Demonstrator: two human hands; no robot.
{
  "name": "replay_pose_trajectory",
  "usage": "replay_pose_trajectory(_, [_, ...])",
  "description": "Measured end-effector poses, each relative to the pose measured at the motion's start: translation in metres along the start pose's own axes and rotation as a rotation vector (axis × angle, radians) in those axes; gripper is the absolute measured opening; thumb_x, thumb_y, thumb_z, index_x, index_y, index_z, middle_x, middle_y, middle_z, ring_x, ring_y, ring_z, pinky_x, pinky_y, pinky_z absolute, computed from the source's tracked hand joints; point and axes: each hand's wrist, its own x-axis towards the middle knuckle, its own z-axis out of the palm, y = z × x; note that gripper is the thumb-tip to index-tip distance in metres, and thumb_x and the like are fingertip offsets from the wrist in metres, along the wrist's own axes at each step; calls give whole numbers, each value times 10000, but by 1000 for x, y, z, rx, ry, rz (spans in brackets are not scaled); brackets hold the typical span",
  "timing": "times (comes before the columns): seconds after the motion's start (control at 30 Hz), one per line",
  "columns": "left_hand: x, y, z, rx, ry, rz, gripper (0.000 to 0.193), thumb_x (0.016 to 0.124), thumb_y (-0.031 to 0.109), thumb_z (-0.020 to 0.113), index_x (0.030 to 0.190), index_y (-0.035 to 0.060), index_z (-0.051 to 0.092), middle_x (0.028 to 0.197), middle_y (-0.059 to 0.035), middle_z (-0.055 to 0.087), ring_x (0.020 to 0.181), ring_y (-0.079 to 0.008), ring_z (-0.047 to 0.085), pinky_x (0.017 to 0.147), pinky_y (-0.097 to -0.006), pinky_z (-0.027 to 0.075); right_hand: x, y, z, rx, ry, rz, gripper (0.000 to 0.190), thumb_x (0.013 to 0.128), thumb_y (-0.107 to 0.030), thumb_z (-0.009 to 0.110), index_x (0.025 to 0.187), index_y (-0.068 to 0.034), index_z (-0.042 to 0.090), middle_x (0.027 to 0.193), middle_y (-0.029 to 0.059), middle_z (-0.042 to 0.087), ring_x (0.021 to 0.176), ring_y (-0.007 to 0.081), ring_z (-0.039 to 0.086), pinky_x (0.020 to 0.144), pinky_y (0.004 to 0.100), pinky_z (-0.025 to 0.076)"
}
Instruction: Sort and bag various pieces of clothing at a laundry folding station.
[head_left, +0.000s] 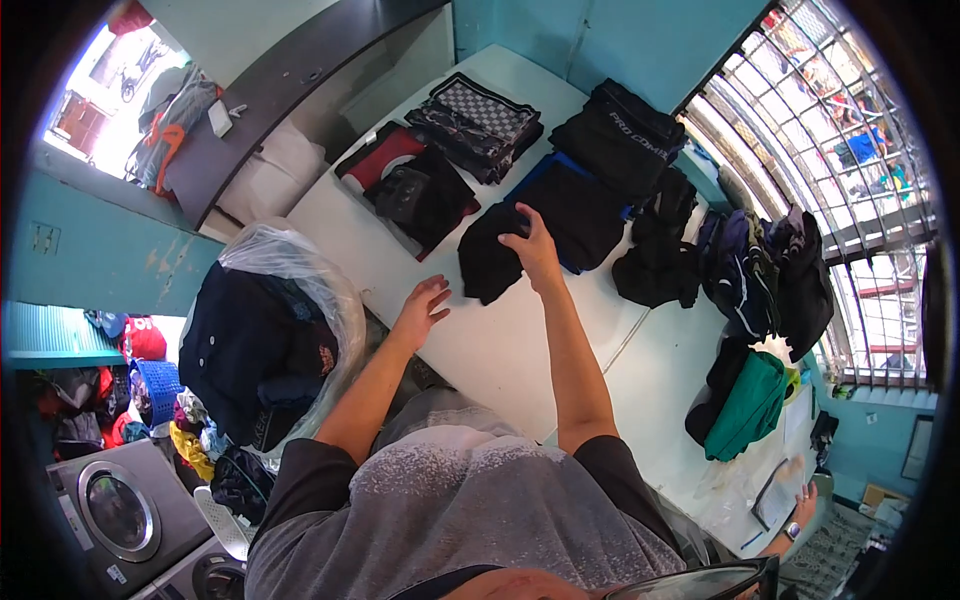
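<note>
My right hand (534, 247) is over a small black folded garment (487, 255) on the white table (487, 360). Its thumb and fingers are apart; whether they touch the cloth I cannot tell. Beside that garment lies a larger black folded garment (577, 214) with blue cloth showing at its edges. My left hand (422, 311) hovers near the table's left edge, fingers spread and holding nothing. Farther back lie a red and black folded stack (412, 191) and a dark stack topped with checkered cloth (480, 120). A black folded garment with printed lettering (615, 139) lies at the far right.
A clear plastic bag (262, 251) full of dark clothes stands left. Black bundles (656, 266), upright dark clothes (757, 270) and a green folded cloth (746, 409) line the right side. Another person's hand (806, 506) is beside a notebook (772, 495). Front-loading washing machines (131, 502) stand lower left.
</note>
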Motion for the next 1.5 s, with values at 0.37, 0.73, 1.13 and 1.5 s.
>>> replay_pose_trajectory(0.37, [-24,21,2,-711,-397,192,634,861,547,295,1306,96,316,1281,-103,408,1159,-249,423,997,-392,323,-80,-85,61,419,-283,158,535,703,-112,675,1163,47,452,946,125,588,829,161,583,727,270,470])
replay_pose_trajectory(0.73, [-14,-14,-22,-883,-370,-112,561,867,432,436,1268,45,372,1279,-114,428,1147,-249,444,994,-408,316,-58,1,-1,456,-157,383,415,699,-91,656,1071,-7,490,993,80,562,911,165,545,833,266,423])
replay_pose_trajectory(1.13, [-14,-34,-1,-357,50,-102,397,825,135,535,1182,35,392,1124,-103,508,1011,-223,526,867,-363,453,-87,70,-17,410,36,405,420,742,-134,623,1107,14,478,1015,87,552,952,163,521,859,256,389])
replay_pose_trajectory(1.5, [-10,-65,12,-152,239,-21,362,802,88,513,1137,43,381,1065,-115,496,992,-218,488,844,-352,413,-113,79,32,-702,154,-147,393,741,-122,585,1112,-37,486,1013,133,494,931,305,502,783,350,427])
